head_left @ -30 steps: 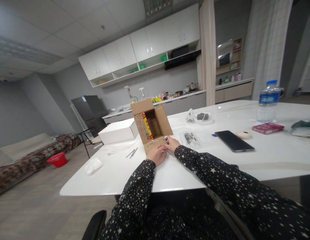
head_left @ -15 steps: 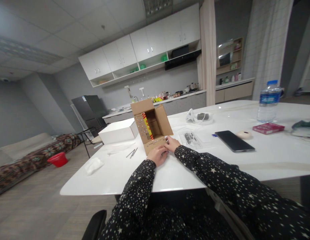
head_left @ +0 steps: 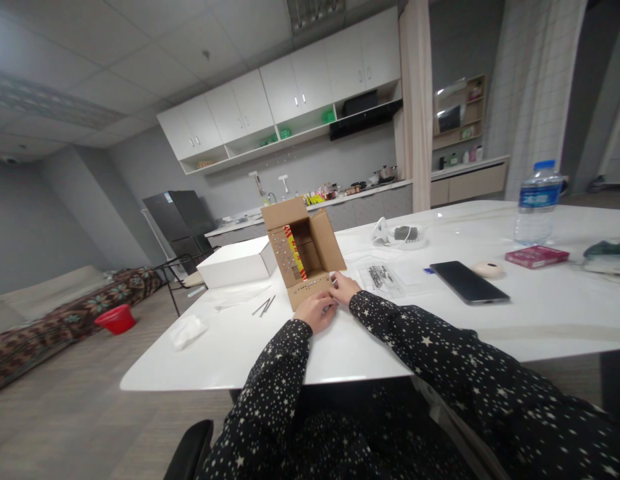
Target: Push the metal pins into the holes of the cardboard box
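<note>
A brown cardboard box (head_left: pixel 315 250) stands open on the white table, its flaps spread and its mouth toward me. Yellow and red tape (head_left: pixel 296 253) runs along its left flap edge, and small shiny dots are scattered over the left and front flaps. My left hand (head_left: pixel 316 312) is closed at the near edge of the front flap, fingers bent inward. At that flap's right corner my right hand (head_left: pixel 344 289) is closed, its fingertips close to those of the left. Both seem to grip the flap; any small item between the fingertips is hidden.
Left of the box are a white box (head_left: pixel 237 260), several thin metal rods (head_left: pixel 264 306) and a crumpled white tissue (head_left: pixel 189 331). To the right lie clear plastic packaging (head_left: pixel 383 279), a black phone (head_left: pixel 469 282), a pink box (head_left: pixel 537 256) and a water bottle (head_left: pixel 536 203).
My left fingers have shifted very slightly at the flap. The box and everything else stay in place.
</note>
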`<move>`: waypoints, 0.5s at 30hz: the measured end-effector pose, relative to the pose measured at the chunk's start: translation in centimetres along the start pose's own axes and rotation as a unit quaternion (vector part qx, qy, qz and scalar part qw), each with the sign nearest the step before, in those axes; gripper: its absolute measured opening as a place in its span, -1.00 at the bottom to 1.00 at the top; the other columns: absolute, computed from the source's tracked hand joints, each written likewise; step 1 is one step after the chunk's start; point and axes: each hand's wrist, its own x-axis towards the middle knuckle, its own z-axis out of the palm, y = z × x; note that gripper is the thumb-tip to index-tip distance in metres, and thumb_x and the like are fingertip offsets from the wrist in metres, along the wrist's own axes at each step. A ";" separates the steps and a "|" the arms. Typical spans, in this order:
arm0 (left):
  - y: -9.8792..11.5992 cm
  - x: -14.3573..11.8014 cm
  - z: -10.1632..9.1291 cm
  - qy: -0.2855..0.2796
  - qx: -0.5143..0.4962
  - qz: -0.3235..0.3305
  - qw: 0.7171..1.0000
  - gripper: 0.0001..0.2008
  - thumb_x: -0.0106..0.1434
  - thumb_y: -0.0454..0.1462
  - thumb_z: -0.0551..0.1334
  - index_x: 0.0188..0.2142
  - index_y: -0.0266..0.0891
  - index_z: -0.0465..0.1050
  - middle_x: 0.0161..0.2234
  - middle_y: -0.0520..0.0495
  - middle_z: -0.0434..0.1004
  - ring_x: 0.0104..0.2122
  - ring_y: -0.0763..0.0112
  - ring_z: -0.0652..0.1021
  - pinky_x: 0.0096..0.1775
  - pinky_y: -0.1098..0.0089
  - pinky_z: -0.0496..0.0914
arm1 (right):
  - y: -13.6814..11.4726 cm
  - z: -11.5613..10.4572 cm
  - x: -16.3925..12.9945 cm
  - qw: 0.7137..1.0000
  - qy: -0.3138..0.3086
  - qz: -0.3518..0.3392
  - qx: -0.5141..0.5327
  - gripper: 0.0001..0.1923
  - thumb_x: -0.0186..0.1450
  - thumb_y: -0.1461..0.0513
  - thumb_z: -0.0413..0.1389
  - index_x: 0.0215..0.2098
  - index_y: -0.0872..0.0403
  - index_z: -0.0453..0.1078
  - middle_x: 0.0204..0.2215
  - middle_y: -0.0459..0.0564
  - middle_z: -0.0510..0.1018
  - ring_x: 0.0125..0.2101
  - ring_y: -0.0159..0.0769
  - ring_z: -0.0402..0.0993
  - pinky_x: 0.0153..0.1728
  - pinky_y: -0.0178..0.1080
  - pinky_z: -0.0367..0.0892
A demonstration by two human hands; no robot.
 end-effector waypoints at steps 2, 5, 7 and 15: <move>-0.1 0.0 0.1 0.000 0.000 -0.002 1.000 -0.79 0.20 -0.28 0.13 -0.24 -0.16 0.53 -0.22 -0.10 0.53 -0.27 0.35 0.55 -0.16 0.35 0.46 | 0.0 0.0 0.0 1.000 0.000 0.001 -0.001 -0.71 0.15 0.19 0.06 -0.14 0.02 0.27 -0.32 -0.07 0.57 -0.29 -0.24 0.46 -0.31 -0.29 0.17; -0.2 -0.1 0.2 -0.005 -0.001 -0.008 1.000 -0.78 0.20 -0.28 0.13 -0.23 -0.15 0.53 -0.20 -0.09 0.53 -0.25 0.34 0.56 -0.14 0.34 0.46 | -0.1 0.0 0.0 1.000 0.000 0.001 -0.003 -0.70 0.15 0.19 0.06 -0.13 0.03 0.28 -0.33 -0.07 0.57 -0.29 -0.24 0.46 -0.32 -0.29 0.17; -0.3 -0.1 0.3 -0.012 -0.003 -0.010 1.000 -0.78 0.20 -0.28 0.13 -0.23 -0.15 0.53 -0.19 -0.09 0.53 -0.22 0.34 0.55 -0.11 0.35 0.45 | -0.2 -0.1 0.0 1.000 0.001 0.001 -0.004 -0.70 0.15 0.20 0.06 -0.13 0.03 0.28 -0.33 -0.07 0.57 -0.29 -0.24 0.46 -0.32 -0.29 0.17; -0.1 0.0 0.0 -0.022 -0.003 -0.022 1.000 -0.77 0.19 -0.28 0.12 -0.24 -0.14 0.53 -0.18 -0.08 0.52 -0.24 0.36 0.55 -0.13 0.38 0.45 | -0.3 -0.2 -0.1 1.000 0.001 0.004 0.000 -0.71 0.15 0.20 0.06 -0.13 0.04 0.28 -0.33 -0.06 0.56 -0.28 -0.24 0.45 -0.32 -0.29 0.16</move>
